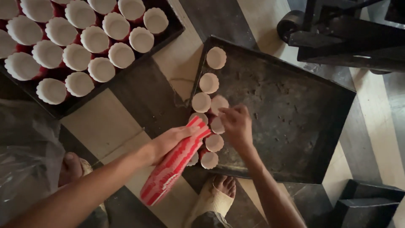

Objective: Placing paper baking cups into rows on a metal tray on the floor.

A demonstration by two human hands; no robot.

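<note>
1. Left hand grasps a red-striped stack of paper cups beside the dark tray.
2. Right hand pinches one cup, placing it in the tray's second column.
3. Judgement: filling has just begun; the next cup needs separating cleanly from the stack.
4. A second tray, full of cups, lies nearby.

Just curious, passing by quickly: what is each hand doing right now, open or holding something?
Left hand: closed around a red-and-white stack of paper cups.
Right hand: fingers pinched on a single paper cup over the dark tray.
</note>
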